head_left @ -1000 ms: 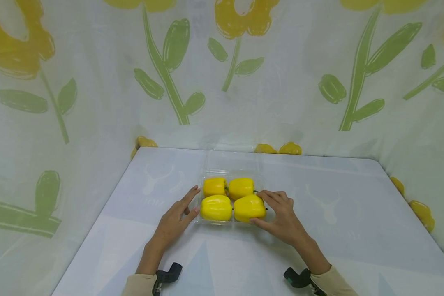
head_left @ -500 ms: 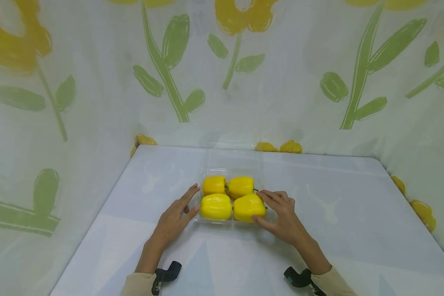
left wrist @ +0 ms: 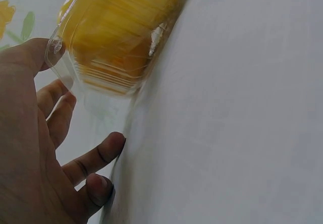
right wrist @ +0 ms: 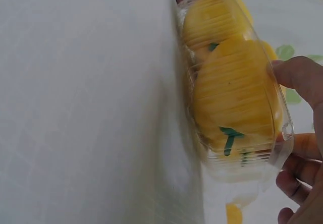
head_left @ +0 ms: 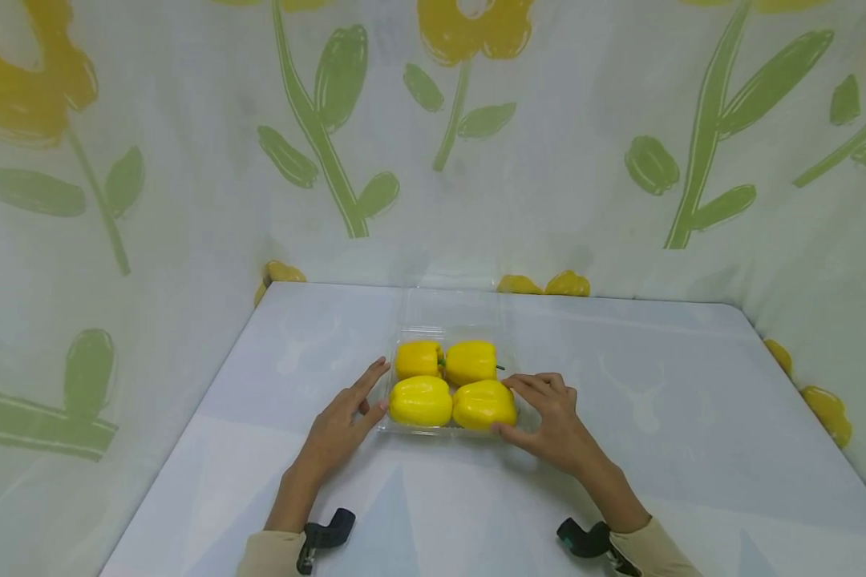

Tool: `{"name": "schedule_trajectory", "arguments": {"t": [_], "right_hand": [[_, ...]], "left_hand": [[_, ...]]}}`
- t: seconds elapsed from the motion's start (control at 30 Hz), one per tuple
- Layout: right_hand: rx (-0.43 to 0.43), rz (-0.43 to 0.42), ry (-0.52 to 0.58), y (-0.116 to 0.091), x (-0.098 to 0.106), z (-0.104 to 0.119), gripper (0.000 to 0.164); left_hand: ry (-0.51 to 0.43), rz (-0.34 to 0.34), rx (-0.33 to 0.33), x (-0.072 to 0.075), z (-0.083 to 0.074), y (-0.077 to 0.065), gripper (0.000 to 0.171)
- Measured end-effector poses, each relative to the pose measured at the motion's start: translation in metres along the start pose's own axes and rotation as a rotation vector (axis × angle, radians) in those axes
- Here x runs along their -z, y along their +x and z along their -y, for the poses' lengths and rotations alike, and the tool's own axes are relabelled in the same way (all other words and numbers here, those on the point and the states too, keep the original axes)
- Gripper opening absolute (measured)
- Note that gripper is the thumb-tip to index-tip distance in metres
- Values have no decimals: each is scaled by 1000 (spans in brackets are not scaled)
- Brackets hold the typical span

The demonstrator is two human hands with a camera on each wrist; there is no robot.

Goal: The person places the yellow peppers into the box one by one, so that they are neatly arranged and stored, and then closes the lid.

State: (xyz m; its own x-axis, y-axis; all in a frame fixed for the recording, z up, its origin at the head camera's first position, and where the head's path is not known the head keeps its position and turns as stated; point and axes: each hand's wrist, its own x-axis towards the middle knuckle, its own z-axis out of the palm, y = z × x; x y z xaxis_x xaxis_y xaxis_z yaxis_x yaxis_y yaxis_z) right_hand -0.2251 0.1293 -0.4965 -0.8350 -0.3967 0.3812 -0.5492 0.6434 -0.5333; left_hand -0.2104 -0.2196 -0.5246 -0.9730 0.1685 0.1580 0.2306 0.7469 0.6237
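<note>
A clear plastic clamshell box (head_left: pixel 433 432) stands on the table in the head view, its see-through lid (head_left: pixel 453 308) folded back. Several yellow bell peppers lie in it in two rows. My right hand (head_left: pixel 552 418) holds the front-right bell pepper (head_left: pixel 483 405), thumb at its near side and fingers at its far right. In the right wrist view that pepper's green stem (right wrist: pixel 229 139) shows through the box wall. My left hand (head_left: pixel 341 425) rests against the left side of the box, fingers extended. In the left wrist view its thumb (left wrist: pixel 38 52) touches the rim corner.
The white patterned table (head_left: pixel 642 449) reaches out on both sides of the box. Floral cloth (head_left: pixel 563 160) hangs behind and beside it. A black camera mount (head_left: pixel 328 530) sits on the left wrist, another mount (head_left: pixel 583 538) on the right.
The front-right bell pepper has shifted slightly left inside the box, and its stem is no longer visible from the head. The left hand stays in place. The head view has tilted slightly.
</note>
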Motion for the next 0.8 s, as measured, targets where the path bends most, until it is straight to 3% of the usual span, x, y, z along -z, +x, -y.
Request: {"name": "schedule_trajectory", "arguments": {"t": [0.23, 0.43, 0.53, 0.7, 0.8], "right_hand": [[-53, 11, 83, 0, 2, -7, 65], [-176, -219, 254, 4, -6, -25, 28], [-263, -299, 344, 4, -10, -34, 19], [-457, -290, 462, 7, -15, -45, 35], [-529, -274, 483, 14, -18, -51, 45]], "left_hand": [[-13, -6, -13, -3, 0, 0, 59], [-13, -6, -12, -3, -1, 1, 59], [-9, -2, -12, -3, -1, 2, 59], [-5, 2, -12, -2, -1, 1, 59], [0, 2, -5, -1, 1, 1, 59]]}}
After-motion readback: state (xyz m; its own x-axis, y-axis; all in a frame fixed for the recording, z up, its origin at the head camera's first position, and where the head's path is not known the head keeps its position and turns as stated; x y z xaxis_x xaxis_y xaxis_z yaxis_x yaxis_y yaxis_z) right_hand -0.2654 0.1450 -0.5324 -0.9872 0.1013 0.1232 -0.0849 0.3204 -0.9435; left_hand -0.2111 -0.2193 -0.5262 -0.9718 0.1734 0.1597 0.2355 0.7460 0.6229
